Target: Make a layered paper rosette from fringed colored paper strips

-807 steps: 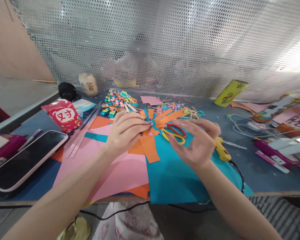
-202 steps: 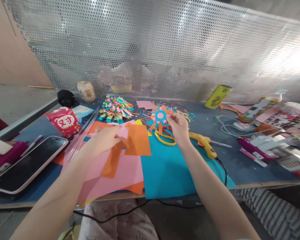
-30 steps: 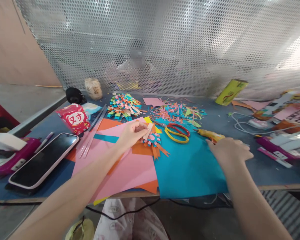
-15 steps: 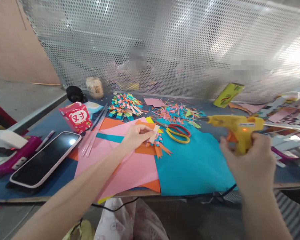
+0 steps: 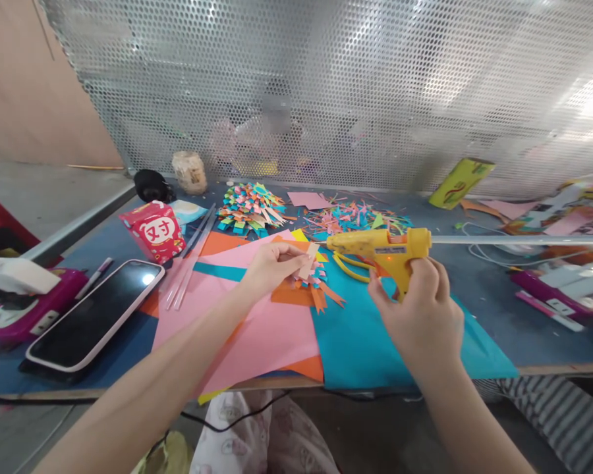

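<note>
The left hand [image 5: 274, 268] pinches a strip [image 5: 308, 262] beside the flower [image 5: 319, 275], back from the worktop's [image 5: 511, 322] near edge. The right hand [image 5: 422, 309] curls around the glue gun [image 5: 368, 244], its tip right by the strip. Blue paper [image 5: 366, 339] reaches that edge.

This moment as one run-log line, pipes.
left hand: holding pale strip | right hand: gripping yellow glue gun | nozzle: at strip, contact unclear | paper rosette: partly hidden by strip

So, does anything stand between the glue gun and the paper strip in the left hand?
Nothing visible does: the glue gun points at the paper strip, close to its upper end; contact is unclear.
</note>
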{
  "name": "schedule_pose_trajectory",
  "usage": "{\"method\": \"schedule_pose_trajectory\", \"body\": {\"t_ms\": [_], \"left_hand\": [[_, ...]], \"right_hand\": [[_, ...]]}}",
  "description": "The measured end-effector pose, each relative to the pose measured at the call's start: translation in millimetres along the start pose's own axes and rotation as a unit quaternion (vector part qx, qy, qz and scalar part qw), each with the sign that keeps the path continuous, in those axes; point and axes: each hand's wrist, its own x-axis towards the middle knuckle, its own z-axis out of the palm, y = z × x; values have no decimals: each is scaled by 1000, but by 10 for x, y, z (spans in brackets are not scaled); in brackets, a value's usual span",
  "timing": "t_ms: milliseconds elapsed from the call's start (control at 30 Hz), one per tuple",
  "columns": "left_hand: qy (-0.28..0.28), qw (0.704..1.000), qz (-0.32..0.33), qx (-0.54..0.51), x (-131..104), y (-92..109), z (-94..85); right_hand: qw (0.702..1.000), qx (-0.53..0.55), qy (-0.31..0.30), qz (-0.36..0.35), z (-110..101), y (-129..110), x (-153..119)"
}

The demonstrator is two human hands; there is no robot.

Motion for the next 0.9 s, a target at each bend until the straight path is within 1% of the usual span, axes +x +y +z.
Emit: {"method": "schedule_pose_trajectory", "body": {"t_ms": [133,233,333,433,533,767,833,900], "left_hand": [[3,1000,-5,8,-10,23,12],[13,1000,-10,8,-28,64,24],[13,1000,-11,9,-37,80,26],[8,1000,-5,11,-29,64,16],[8,1000,5,19,-12,36,2],[-1,1000,19,7,0,21,-15],[0,1000,17,8,1,20,-18],[4,1000,15,10,4,16,-22]], "right_hand": [[999,-25,23,-35,-8,1,-25],[999,-35,17,-33,-20,-11,-33],[1000,-18,6,-22,-35,-27,-27],[1000,-12,6,-19,-41,-34,-19],[999,-30,11,-34,-40,-28,-21],[987,-78,92,-108,-50,10,-32],[985,-84,96,-113,-59,10,-35],[987,-81,87,-105,-70,2,-39]]}}
